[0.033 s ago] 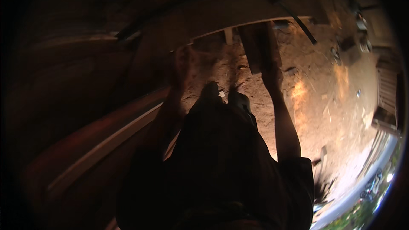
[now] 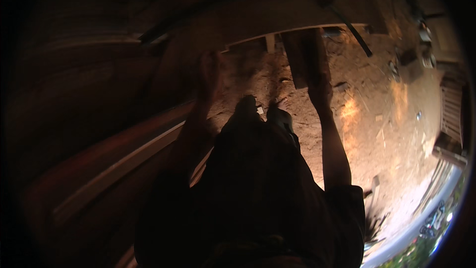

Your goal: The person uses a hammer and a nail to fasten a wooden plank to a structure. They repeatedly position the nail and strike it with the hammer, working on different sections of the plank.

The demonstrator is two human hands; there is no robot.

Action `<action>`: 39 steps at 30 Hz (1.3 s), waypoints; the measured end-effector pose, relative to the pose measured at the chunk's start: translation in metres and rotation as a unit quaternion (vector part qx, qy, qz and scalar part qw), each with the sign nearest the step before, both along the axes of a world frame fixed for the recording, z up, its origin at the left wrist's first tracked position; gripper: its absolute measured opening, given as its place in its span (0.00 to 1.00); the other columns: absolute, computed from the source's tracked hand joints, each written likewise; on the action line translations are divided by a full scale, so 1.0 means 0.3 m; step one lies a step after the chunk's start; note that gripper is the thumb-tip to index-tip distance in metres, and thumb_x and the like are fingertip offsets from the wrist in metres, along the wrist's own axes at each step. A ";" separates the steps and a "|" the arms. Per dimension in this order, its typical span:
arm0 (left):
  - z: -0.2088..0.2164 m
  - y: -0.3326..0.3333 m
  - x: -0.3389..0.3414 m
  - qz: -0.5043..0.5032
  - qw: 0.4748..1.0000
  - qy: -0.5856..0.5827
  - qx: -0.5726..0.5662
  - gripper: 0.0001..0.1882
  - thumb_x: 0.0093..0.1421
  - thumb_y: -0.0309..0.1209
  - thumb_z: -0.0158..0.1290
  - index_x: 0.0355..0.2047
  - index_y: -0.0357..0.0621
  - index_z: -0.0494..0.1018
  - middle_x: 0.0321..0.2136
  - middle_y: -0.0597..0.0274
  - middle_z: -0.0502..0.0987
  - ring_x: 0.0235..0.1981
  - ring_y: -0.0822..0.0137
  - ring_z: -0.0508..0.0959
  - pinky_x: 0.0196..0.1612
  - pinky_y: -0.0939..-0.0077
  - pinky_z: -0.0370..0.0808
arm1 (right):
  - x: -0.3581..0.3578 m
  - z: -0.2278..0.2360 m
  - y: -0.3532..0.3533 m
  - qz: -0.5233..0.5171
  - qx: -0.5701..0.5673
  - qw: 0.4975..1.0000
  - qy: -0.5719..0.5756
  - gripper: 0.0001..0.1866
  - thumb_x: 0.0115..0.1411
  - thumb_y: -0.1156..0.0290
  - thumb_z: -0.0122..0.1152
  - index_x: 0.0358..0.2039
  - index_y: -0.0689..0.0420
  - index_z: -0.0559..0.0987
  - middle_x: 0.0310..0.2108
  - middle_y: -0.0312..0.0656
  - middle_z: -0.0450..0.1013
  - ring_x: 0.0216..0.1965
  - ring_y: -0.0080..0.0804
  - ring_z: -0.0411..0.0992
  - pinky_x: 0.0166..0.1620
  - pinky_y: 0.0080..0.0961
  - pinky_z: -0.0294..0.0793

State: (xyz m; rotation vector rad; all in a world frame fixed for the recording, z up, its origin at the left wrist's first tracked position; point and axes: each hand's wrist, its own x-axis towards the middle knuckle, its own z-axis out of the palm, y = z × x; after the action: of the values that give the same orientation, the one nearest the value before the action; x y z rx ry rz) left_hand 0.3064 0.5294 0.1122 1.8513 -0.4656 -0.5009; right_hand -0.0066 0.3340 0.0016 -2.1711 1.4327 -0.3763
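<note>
In deep shade, a dark wooden board (image 2: 299, 62) projects toward me from under the bench edge. My right hand (image 2: 321, 89) grips its near right side, with the arm stretched forward. Across from it, my left hand (image 2: 210, 72) is raised beside the left part of the bench (image 2: 238, 25). Shadow hides its fingers, so I cannot make out whether it holds anything.
A dark bar (image 2: 353, 32) sticks out past the bench's right end. Long timber pieces (image 2: 124, 161) lie at my left. Wood scraps litter the dirt floor (image 2: 367, 124). A slatted wooden piece (image 2: 451, 111) stands at far right.
The view has shifted slightly, so the bench and board appear a little lower and further right. Both hands keep nearly the same places, the right one still on the board.
</note>
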 end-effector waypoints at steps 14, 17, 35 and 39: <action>-0.060 -0.092 0.387 -0.016 0.995 -0.066 0.070 0.15 0.66 0.37 0.58 0.44 0.37 0.73 0.35 0.55 0.81 0.34 0.67 0.84 0.35 0.72 0.80 | -0.016 0.266 -0.381 0.049 -0.187 0.979 -0.068 0.21 0.60 0.60 0.69 0.49 0.57 0.79 0.40 0.50 0.75 0.46 0.48 0.76 0.48 0.41 0.76; -0.073 -0.081 0.384 -0.081 0.947 -0.287 0.119 0.14 0.66 0.37 0.59 0.43 0.39 0.73 0.34 0.56 0.82 0.36 0.64 0.84 0.38 0.71 0.79 | -0.021 0.290 -0.515 0.052 -0.310 0.948 -0.046 0.22 0.59 0.60 0.69 0.51 0.56 0.79 0.43 0.48 0.74 0.48 0.49 0.75 0.51 0.43 0.74; -0.087 -0.070 0.361 -0.167 0.984 -0.056 0.025 0.09 0.68 0.31 0.56 0.44 0.40 0.76 0.43 0.58 0.83 0.50 0.66 0.81 0.54 0.68 0.75 | 0.067 0.170 -0.738 0.055 -0.108 0.974 0.190 0.17 0.65 0.56 0.60 0.44 0.55 0.75 0.39 0.53 0.78 0.43 0.58 0.77 0.46 0.53 0.73; -0.142 -0.065 0.362 -0.165 0.983 -0.071 0.046 0.11 0.69 0.34 0.56 0.45 0.40 0.79 0.44 0.57 0.83 0.49 0.66 0.82 0.54 0.71 0.75 | 0.096 0.274 -0.521 0.023 -0.114 0.992 0.053 0.16 0.68 0.56 0.57 0.39 0.58 0.76 0.34 0.52 0.78 0.37 0.53 0.78 0.37 0.45 0.74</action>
State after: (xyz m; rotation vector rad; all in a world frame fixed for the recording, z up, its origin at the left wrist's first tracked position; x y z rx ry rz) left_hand 0.4149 0.5099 0.0697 1.9154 -0.8680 -0.6222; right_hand 0.0220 0.1776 0.0839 -2.4348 1.4551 -0.4307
